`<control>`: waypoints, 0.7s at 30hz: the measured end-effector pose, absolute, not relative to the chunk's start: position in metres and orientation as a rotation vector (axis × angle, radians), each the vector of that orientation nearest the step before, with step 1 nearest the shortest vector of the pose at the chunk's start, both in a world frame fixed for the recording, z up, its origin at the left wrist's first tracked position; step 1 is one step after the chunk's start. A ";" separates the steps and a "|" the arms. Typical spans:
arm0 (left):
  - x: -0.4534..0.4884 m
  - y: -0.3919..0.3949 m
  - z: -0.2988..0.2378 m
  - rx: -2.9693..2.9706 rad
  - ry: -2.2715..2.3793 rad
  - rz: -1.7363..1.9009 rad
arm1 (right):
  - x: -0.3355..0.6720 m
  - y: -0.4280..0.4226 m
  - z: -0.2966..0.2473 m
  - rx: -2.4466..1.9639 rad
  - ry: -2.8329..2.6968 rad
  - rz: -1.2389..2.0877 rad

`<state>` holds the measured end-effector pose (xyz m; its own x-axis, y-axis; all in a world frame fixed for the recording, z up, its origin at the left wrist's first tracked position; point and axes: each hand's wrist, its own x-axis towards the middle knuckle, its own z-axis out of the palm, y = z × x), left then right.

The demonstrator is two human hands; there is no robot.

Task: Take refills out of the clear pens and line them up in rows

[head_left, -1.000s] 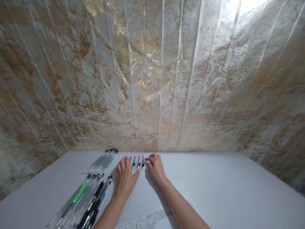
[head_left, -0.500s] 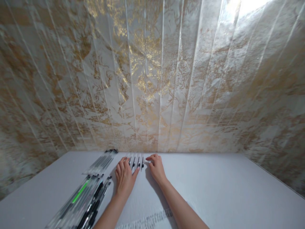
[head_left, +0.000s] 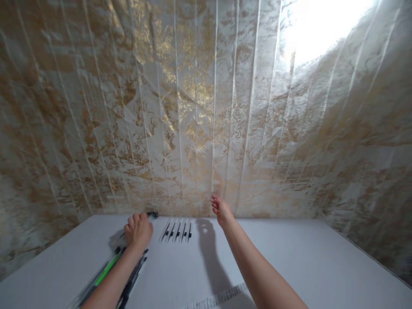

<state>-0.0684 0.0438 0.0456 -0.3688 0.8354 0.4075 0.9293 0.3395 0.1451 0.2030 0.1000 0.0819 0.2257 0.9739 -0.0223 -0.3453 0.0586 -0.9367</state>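
Standing by the white table, I see the left hand at ten o'clock, bent over a pen bundle, its hold hidden; the right hand at twelve, raised, half-curled, grip unclear; five slim pens at eleven, apparently spaced to stay separate.

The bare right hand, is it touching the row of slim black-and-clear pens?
Apart: the head view shows white tabletop and a dark shadow between the right hand and the pens.
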 end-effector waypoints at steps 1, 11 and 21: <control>-0.077 0.045 0.046 -1.579 -2.352 -0.491 | 0.209 0.100 0.096 -0.990 -0.781 1.184; -0.096 0.046 0.045 -1.570 -2.417 -0.504 | 0.325 0.059 0.242 -0.561 -0.711 1.060; 0.013 -0.053 0.047 -2.304 -1.987 -1.006 | 0.315 -0.065 0.144 -0.926 -1.694 0.650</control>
